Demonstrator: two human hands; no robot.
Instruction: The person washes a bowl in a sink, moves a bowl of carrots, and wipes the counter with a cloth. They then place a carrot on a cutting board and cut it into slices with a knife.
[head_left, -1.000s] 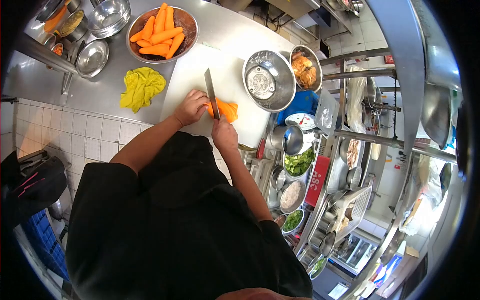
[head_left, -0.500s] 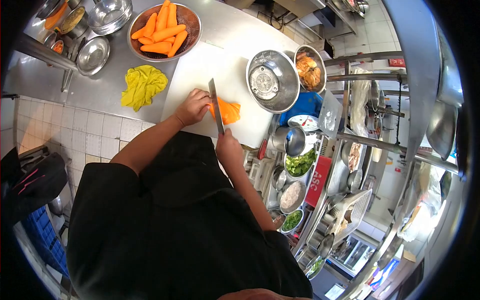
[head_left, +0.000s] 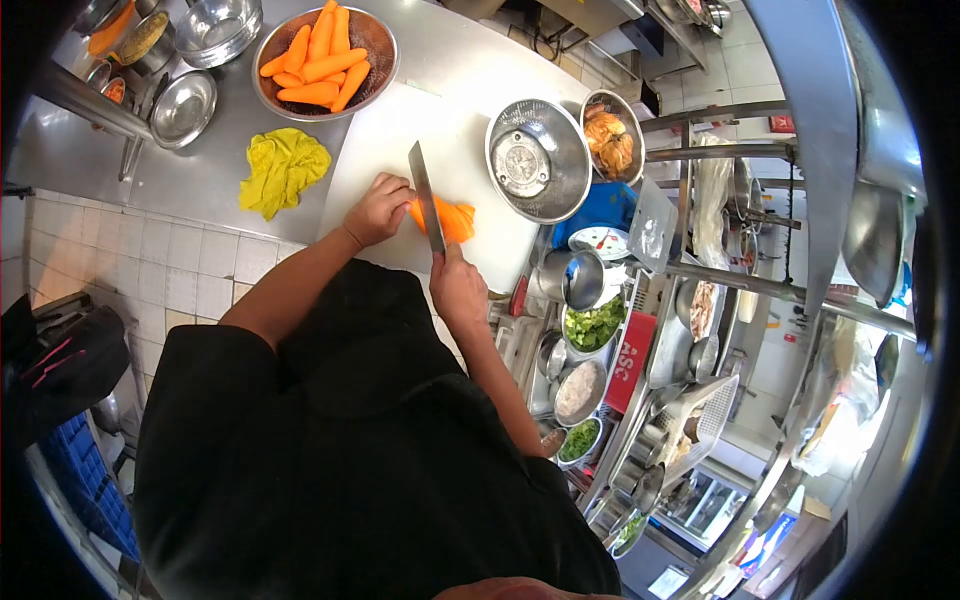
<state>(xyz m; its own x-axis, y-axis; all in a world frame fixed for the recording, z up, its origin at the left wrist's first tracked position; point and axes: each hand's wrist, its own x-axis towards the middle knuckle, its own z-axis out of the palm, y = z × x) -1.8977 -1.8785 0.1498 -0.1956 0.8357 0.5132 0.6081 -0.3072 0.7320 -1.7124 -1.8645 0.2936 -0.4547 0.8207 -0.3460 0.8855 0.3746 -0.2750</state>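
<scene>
My right hand (head_left: 459, 287) is closed round the handle of a knife (head_left: 425, 190), whose blade crosses an orange carrot (head_left: 455, 220) on the white cutting board (head_left: 400, 135). Bent fingers of my left hand (head_left: 382, 208) press on the carrot's left end, close beside the blade. Right of the blade lie cut carrot pieces, bunched together. Part of the carrot is hidden by the knife and my left fingers. Above the board stands a perforated metal colander (head_left: 385, 85) full of whole peeled carrots (head_left: 325, 65).
A second colander (head_left: 540, 160) stands at the board's right edge, beside a bowl of brownish food (head_left: 610, 140). Left of the board lies a crumpled yellow-green cloth (head_left: 285, 170). A dial scale (head_left: 600, 242) and pans of chopped greens (head_left: 595, 322) are to the right.
The knife and my right hand have shifted slightly up and left across the carrot. My left hand has moved a little left, and the cut pieces look more spread.
</scene>
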